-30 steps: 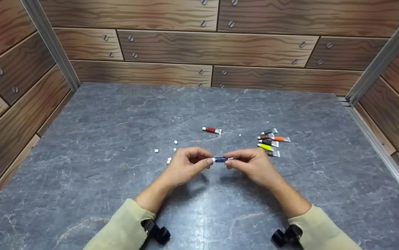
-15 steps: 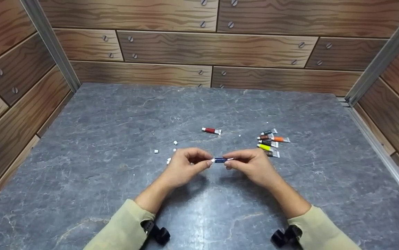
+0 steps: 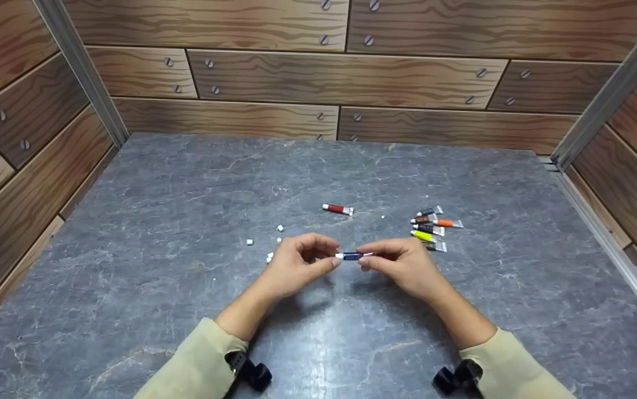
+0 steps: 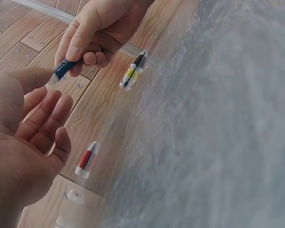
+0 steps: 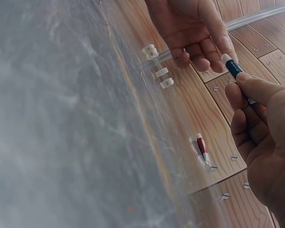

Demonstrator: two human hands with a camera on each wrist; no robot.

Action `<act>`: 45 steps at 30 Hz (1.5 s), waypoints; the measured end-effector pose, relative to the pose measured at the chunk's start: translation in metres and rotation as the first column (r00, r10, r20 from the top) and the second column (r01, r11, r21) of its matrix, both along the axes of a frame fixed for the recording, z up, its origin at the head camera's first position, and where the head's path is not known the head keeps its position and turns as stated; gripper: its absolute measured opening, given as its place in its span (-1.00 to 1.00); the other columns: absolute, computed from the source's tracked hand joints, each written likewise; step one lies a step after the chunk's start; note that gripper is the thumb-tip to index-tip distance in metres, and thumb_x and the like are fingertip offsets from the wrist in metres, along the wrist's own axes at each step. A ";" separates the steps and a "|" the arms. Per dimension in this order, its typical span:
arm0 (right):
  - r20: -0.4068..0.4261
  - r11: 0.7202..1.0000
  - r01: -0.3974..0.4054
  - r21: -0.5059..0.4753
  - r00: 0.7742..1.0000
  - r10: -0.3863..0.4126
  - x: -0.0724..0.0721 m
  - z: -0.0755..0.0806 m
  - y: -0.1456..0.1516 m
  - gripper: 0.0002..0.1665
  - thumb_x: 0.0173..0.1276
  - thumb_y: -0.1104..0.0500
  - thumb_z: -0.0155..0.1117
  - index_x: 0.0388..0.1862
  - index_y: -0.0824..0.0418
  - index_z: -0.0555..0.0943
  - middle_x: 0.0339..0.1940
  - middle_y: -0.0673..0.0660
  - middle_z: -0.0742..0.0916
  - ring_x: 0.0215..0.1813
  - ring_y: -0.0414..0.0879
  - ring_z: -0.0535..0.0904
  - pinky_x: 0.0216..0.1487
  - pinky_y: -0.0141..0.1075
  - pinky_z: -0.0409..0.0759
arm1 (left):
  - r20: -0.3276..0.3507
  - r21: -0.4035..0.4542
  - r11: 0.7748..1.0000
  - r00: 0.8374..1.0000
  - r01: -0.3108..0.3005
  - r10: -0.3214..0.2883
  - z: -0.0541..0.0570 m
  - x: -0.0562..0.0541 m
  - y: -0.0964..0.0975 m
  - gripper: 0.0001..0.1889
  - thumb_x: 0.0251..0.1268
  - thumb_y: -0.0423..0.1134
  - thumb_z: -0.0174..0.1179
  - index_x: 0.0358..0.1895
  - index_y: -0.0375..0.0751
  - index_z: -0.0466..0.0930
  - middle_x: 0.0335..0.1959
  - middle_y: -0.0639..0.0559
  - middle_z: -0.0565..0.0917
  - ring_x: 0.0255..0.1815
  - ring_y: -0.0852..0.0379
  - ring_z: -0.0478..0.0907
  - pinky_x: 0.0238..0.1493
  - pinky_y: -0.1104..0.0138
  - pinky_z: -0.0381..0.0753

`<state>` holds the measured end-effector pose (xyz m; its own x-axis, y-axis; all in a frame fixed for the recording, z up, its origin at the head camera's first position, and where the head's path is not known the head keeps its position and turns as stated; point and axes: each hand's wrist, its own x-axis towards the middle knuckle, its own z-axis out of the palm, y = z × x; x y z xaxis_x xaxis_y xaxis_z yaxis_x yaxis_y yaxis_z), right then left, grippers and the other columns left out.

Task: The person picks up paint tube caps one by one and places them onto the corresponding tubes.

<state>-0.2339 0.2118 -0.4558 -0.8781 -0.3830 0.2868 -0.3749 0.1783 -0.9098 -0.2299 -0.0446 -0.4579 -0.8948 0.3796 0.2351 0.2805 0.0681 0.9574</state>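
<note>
My right hand pinches the rear end of a small dark blue paint tube between thumb and index finger. The tube is held level above the table, its white cap pointing left. At that cap are the thumb and index fingertip of my left hand, with the cap between them. In the left wrist view the cap shows between these fingertips, while the other fingers are loosely bent. The right wrist view shows the tube rising out of my right thumb and index finger.
Beyond the hands lies a red paint tube. Several tubes, among them a yellow one and an orange one, are grouped at the right. Several loose white caps lie left of centre. Wood-patterned walls enclose the grey table.
My left thumb has slid slightly down against the cap, so more of the white cap shows. The right hand and tube have stayed in place.
</note>
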 end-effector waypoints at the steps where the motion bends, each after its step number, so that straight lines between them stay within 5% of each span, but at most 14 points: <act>1: 0.000 1.000 0.000 -0.001 1.000 0.000 0.000 0.000 0.000 -0.77 0.36 0.34 0.52 -0.04 0.42 0.80 -0.27 0.19 0.86 -0.27 -0.11 0.80 -0.30 -0.37 0.68 | 0.006 0.000 1.000 1.000 0.003 -0.003 0.000 0.000 0.000 -0.70 0.33 -0.35 0.46 0.04 -0.43 0.72 -0.16 -0.07 0.80 -0.19 0.11 0.70 -0.15 0.38 0.66; 12: -0.002 1.000 -0.006 -0.005 1.000 0.006 0.000 -0.001 0.000 -0.74 0.35 0.35 0.52 -0.03 0.47 0.78 -0.27 0.20 0.86 -0.27 -0.12 0.79 -0.30 -0.39 0.67 | 0.008 -0.014 1.000 1.000 -0.001 0.001 0.000 0.000 0.001 -0.86 0.41 -0.33 0.41 -0.08 -0.31 0.80 -0.31 -0.07 0.79 -0.31 0.12 0.67 -0.29 0.43 0.61; 33: -0.024 1.000 -0.010 0.006 1.000 0.010 0.000 -0.002 0.001 -0.79 0.36 0.35 0.52 -0.05 0.35 0.82 -0.28 0.18 0.86 -0.27 -0.13 0.79 -0.28 -0.39 0.67 | -0.044 -0.022 1.000 0.999 -0.021 0.020 0.000 0.001 0.001 -0.90 0.34 -0.38 0.44 -0.13 -0.28 0.82 -0.29 -0.01 0.79 -0.35 0.21 0.60 -0.31 0.43 0.55; 45: -0.024 1.000 -0.003 0.015 1.000 0.004 -0.001 -0.001 0.001 -0.76 0.36 0.34 0.52 -0.03 0.41 0.80 -0.29 0.18 0.86 -0.27 -0.13 0.79 -0.31 -0.39 0.66 | -0.044 -0.044 0.999 0.999 -0.021 0.019 0.000 0.000 0.000 -0.82 0.29 -0.32 0.49 -0.07 -0.25 0.80 -0.23 0.01 0.81 -0.21 0.12 0.67 -0.22 0.36 0.54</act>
